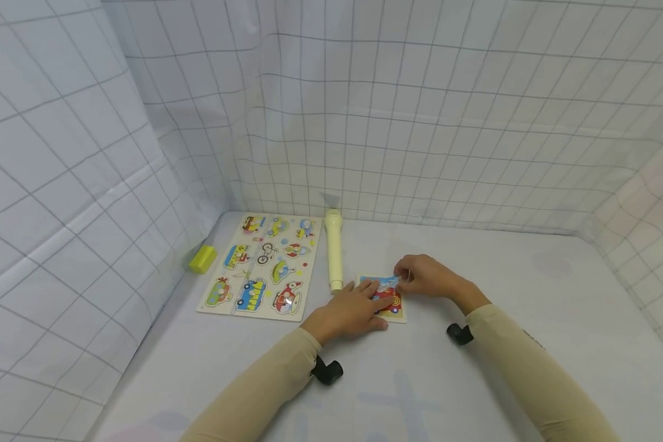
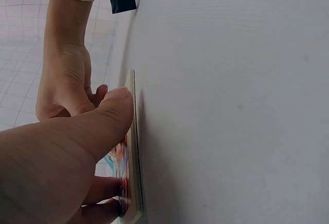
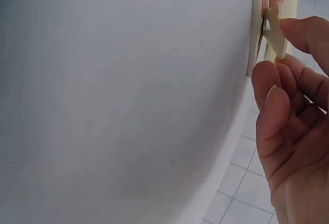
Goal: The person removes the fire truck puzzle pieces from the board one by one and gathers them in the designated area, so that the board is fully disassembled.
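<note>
- White cloth covers the table (image 1: 475, 380), and white sheets with a grey grid hang close around it on three sides.
- Nearest, the left hand (image 1: 347, 312) lies flat with its fingers straight and together, pressing down on the small jigsaw board (image 1: 393, 307) near the middle of the table; its thumb (image 2: 110, 113) rests along the board's edge.
- Just beyond, the right hand (image 1: 426, 276) pinches a puzzle piece (image 3: 274, 29) between thumb and fingertips at the board's far edge, the piece tilted up and partly off the board.
- Left of the board lies a cream flashlight (image 1: 334, 248), pointing at the back edge.
- Farther left, a vehicle puzzle board (image 1: 262, 265) lies flat.
- By the left edge sits a yellow block (image 1: 202, 259).
</note>
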`<action>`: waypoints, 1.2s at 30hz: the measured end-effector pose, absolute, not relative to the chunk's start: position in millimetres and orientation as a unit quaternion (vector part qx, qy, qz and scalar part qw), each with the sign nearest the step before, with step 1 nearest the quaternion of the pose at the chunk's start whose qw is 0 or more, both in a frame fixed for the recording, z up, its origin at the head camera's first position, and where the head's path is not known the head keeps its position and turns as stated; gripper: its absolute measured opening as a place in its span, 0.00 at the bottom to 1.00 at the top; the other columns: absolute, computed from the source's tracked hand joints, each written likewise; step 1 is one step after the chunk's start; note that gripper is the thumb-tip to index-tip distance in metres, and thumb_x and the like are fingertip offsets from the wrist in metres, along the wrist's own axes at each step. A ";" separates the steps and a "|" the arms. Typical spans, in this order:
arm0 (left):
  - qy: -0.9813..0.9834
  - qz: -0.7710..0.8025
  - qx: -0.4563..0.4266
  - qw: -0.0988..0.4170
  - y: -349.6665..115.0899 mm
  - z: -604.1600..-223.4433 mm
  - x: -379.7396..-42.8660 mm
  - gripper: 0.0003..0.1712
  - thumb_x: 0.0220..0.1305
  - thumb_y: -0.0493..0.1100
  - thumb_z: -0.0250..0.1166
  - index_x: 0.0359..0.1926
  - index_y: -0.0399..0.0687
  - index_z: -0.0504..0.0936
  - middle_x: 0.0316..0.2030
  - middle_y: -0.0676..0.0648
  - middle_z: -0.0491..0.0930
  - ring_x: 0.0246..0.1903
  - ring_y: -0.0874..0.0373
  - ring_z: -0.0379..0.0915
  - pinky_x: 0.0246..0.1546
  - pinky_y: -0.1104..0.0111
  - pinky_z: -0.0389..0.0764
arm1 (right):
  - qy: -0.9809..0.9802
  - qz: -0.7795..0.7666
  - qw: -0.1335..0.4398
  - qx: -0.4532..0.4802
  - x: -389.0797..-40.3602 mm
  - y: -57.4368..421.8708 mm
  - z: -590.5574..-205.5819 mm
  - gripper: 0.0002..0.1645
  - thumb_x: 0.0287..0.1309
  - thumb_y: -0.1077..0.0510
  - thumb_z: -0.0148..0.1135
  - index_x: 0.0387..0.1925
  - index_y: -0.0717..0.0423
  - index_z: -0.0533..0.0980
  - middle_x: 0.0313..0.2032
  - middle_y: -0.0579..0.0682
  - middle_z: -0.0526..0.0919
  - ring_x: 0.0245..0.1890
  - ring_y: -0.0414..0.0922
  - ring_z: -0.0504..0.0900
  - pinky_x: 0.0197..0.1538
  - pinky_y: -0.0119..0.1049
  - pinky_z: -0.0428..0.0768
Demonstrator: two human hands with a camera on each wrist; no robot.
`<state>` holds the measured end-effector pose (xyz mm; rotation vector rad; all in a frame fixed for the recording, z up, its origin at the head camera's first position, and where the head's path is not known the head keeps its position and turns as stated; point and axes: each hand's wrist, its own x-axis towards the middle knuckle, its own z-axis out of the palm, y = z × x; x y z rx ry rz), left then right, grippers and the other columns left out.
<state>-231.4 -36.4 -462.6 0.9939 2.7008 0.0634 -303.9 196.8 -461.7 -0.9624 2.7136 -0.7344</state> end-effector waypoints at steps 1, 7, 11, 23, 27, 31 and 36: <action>0.930 0.021 0.342 0.131 -36.5 -462.7 -231.6 0.35 0.74 0.68 0.51 0.78 0.69 0.62 0.79 0.43 0.54 0.79 0.47 0.46 0.76 0.47 0.54 | 0.910 -0.248 0.089 -0.320 -303.3 196.5 -461.1 0.14 0.57 0.56 0.71 0.44 0.55 0.82 0.36 0.42 0.82 0.36 0.40 0.78 0.43 0.36 0.80; 0.931 0.024 0.339 0.134 -37.1 -462.8 -231.3 0.36 0.74 0.68 0.51 0.78 0.69 0.62 0.79 0.43 0.53 0.79 0.47 0.46 0.77 0.49 0.54 | 0.904 -0.303 0.135 -0.268 -301.7 193.2 -461.3 0.13 0.58 0.58 0.68 0.45 0.57 0.81 0.32 0.45 0.83 0.30 0.40 0.78 0.37 0.35 0.78; 0.931 0.023 0.340 0.134 -37.3 -462.3 -230.5 0.36 0.74 0.68 0.51 0.78 0.69 0.62 0.79 0.43 0.54 0.79 0.47 0.46 0.77 0.49 0.54 | 0.868 -0.417 0.205 -0.174 -299.8 191.6 -464.9 0.15 0.61 0.60 0.65 0.49 0.63 0.79 0.30 0.50 0.85 0.27 0.41 0.81 0.34 0.33 0.81; 0.930 0.021 0.344 0.131 -35.3 -462.9 -230.4 0.35 0.74 0.67 0.52 0.78 0.69 0.62 0.79 0.43 0.54 0.79 0.47 0.47 0.77 0.48 0.54 | 0.771 -0.584 0.254 -0.008 -290.9 189.7 -466.7 0.20 0.65 0.68 0.63 0.56 0.72 0.75 0.38 0.57 0.84 0.27 0.39 0.85 0.34 0.28 0.85; 0.928 0.022 0.349 0.132 -36.1 -462.2 -231.1 0.35 0.74 0.67 0.52 0.78 0.69 0.62 0.79 0.42 0.54 0.79 0.47 0.47 0.76 0.48 0.54 | 0.775 -0.582 0.247 -0.001 -290.7 189.2 -466.8 0.19 0.64 0.68 0.63 0.55 0.71 0.76 0.37 0.57 0.83 0.27 0.39 0.84 0.34 0.28 0.85; 0.929 0.019 0.348 0.128 -39.0 -460.4 -231.9 0.35 0.74 0.67 0.52 0.78 0.69 0.62 0.79 0.42 0.54 0.79 0.47 0.47 0.76 0.47 0.54 | 0.778 -0.581 0.240 -0.009 -292.2 186.2 -468.2 0.18 0.63 0.67 0.64 0.54 0.70 0.76 0.35 0.54 0.84 0.27 0.39 0.83 0.33 0.28 0.84; 0.926 0.031 0.353 0.130 -38.5 -460.9 -232.6 0.35 0.74 0.66 0.53 0.78 0.68 0.63 0.79 0.41 0.54 0.79 0.46 0.48 0.76 0.46 0.53 | 0.765 -0.597 0.240 0.012 -292.5 187.7 -472.4 0.18 0.64 0.69 0.64 0.55 0.71 0.76 0.38 0.55 0.83 0.28 0.39 0.84 0.35 0.27 0.85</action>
